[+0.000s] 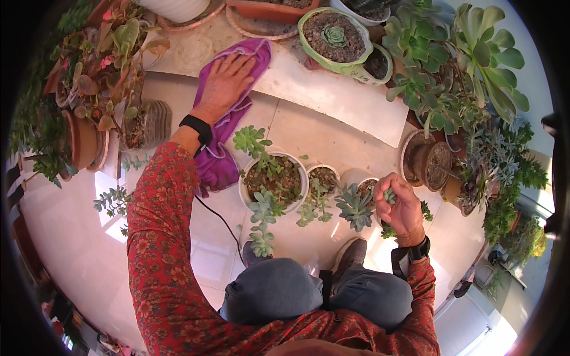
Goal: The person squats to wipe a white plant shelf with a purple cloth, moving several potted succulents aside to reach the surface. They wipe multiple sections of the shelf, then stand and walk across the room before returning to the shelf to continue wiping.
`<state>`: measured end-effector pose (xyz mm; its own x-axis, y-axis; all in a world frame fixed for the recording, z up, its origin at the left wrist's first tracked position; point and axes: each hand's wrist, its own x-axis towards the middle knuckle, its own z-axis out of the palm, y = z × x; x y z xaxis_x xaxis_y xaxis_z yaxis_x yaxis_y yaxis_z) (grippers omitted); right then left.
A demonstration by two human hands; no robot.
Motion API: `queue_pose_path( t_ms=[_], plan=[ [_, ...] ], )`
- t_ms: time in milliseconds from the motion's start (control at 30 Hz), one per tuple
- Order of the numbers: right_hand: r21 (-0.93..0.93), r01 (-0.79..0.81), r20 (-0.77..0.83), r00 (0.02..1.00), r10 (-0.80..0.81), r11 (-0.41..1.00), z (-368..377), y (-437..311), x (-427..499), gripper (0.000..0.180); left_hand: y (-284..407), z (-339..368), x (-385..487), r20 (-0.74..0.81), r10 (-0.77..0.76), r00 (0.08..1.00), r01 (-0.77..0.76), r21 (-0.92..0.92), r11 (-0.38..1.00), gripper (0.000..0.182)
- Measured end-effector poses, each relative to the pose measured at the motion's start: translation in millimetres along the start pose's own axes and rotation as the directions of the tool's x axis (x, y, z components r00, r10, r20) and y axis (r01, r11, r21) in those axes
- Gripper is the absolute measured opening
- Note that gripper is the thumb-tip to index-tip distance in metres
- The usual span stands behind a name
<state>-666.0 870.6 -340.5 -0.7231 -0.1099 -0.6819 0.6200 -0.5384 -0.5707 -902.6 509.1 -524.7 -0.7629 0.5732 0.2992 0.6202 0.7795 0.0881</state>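
My left hand [226,85] lies flat on a purple cloth [220,151], pressing it onto a pale stone ledge [329,95] dusted with soil. The cloth hangs over the ledge's edge below my wrist. To the right, my right hand [399,205] is raised with curled fingers above small potted succulents; whether it holds anything is hard to tell. Close to it are a blue-green succulent [355,207] and a small white pot [356,175]. Between my hands a round white pot [305,182] of trailing succulents stands on the tiled floor.
On the ledge stand a green pot [307,44] with a rosette succulent and a terracotta planter [271,10]. Large succulents [418,42] crowd the right side. At left are a pink-flowered plant [127,35] and a clear plastic container [158,122]. A black cable [222,220] crosses the floor.
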Motion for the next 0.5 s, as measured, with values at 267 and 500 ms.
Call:
queue_pose_path(
  t_ms=[267,500],
  plan=[
    [0.026,0.038,0.005,0.999,-0.038,0.999,-5,0,-9,0.021,-44,10,11,-0.019,-0.391,0.92,0.381,0.27,0.884,0.044],
    [-0.011,0.057,0.002,0.998,-0.057,0.998,-4,-4,-14,0.022,-92,12,18,-0.001,-0.219,0.976,0.21,0.292,0.933,0.042]
  ],
)
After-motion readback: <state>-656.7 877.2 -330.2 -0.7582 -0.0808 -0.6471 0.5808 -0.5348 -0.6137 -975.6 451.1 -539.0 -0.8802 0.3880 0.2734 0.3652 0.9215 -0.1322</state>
